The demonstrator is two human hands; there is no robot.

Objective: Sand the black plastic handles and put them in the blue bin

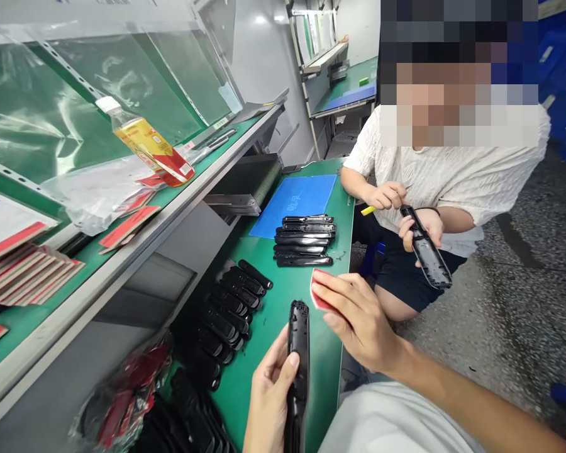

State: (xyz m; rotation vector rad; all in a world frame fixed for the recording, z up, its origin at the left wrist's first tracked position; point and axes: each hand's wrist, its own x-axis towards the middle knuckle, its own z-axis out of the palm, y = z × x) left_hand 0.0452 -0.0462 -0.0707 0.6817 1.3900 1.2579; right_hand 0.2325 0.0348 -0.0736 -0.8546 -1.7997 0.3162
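**A:** What's on the green table [270, 314]?

**B:** Rows of black plastic casings [303, 241]; above the table, a long black casing [298, 340] stands upright in the left hand [270, 393].

**A:** And the grips?

**B:** Left grip is closed around that casing, thumb on its side; right hand [358, 318] has its grip pinched on a red-edged pad [321, 290], just beside the casing.

Black is seen on the casing [298, 343] at six o'clock and red with white on the pad [319, 296] beside it. Green marks the bench mat [268, 340], blue the sheet [292, 204] at twelve o'clock, and white ribbing the co-worker's shirt [429, 182] at two o'clock.
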